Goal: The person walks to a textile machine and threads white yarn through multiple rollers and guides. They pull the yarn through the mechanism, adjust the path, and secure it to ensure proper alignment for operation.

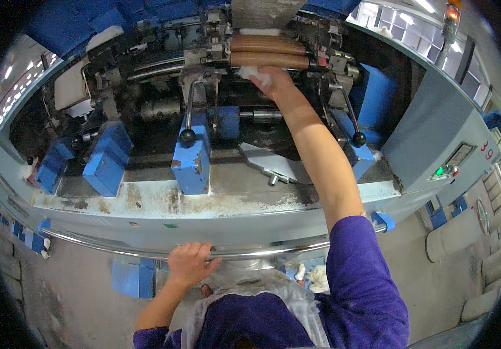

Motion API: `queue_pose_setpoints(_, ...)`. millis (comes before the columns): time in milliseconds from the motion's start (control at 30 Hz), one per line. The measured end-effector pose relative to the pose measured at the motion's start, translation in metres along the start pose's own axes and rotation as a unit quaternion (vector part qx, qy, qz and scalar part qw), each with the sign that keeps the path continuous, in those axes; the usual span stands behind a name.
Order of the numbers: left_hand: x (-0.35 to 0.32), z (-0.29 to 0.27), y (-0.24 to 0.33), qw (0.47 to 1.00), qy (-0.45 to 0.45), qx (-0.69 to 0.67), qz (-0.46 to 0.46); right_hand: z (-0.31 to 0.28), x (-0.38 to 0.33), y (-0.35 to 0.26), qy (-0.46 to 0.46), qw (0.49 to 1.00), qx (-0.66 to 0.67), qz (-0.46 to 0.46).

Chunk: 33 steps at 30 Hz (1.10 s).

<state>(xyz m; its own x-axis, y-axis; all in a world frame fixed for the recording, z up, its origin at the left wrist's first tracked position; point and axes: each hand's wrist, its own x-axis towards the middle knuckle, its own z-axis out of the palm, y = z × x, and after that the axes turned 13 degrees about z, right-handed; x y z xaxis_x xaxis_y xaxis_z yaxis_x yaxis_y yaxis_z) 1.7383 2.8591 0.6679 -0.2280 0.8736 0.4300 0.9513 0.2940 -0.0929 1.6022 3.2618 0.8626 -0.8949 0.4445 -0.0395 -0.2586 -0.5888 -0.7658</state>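
Observation:
My right hand point(275, 82) reaches far into the machine, just below two brown rollers point(269, 60). Its fingers are closed around a tuft of white fibre point(253, 73), which looks like cotton fluff; part of the tuft hides behind the fingers. Lower down, my left hand point(189, 263) rests on the shiny metal rail point(262, 252) along the machine's front, fingers curled over it and thumb beside it. Two levers with black ball knobs stand either side of the rollers, the left knob point(187, 138) and the right knob point(359, 139).
Blue blocks point(191, 166) rise from the machine's worn front ledge point(146, 198). A loose-looking grey metal plate point(271, 163) lies under my right forearm. At right, a grey cabinet carries a lit green button point(439, 171). White fibre point(318, 279) lies below the rail.

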Motion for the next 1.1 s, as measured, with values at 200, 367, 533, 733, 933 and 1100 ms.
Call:
queue_pose_setpoints(200, 0.003, -0.004, 0.004, 1.0, 0.025, 0.003, 0.002, -0.003, 0.004, -0.004, 0.085, 0.992, -0.091, -0.011)
queue_pose_setpoints(367, 0.004, -0.006, 0.005, 0.999, 0.04, 0.008, 0.004, 0.006, -0.06, 0.005, 0.056, 0.968, -0.237, -0.064)
queue_pose_setpoints(533, 0.006, -0.005, 0.005, 0.991, 0.123, -0.029, 0.043, 0.003, -0.181, 0.045, -0.047, 0.864, -0.501, 0.024)
queue_pose_setpoints(733, 0.006, -0.006, 0.004, 0.992, 0.109, -0.052, 0.028, -0.023, -0.249, 0.03, 0.01, 0.698, -0.716, 0.01)
queue_pose_setpoints(933, 0.006, -0.012, 0.003, 0.994, 0.085, -0.055, 0.033, -0.101, -0.343, -0.014, -0.067, 0.689, -0.717, 0.082)
queue_pose_setpoints(1100, 0.007, -0.013, 0.003, 0.996, 0.007, -0.092, 0.005, -0.201, -0.411, -0.003, -0.016, 0.527, -0.744, 0.41)
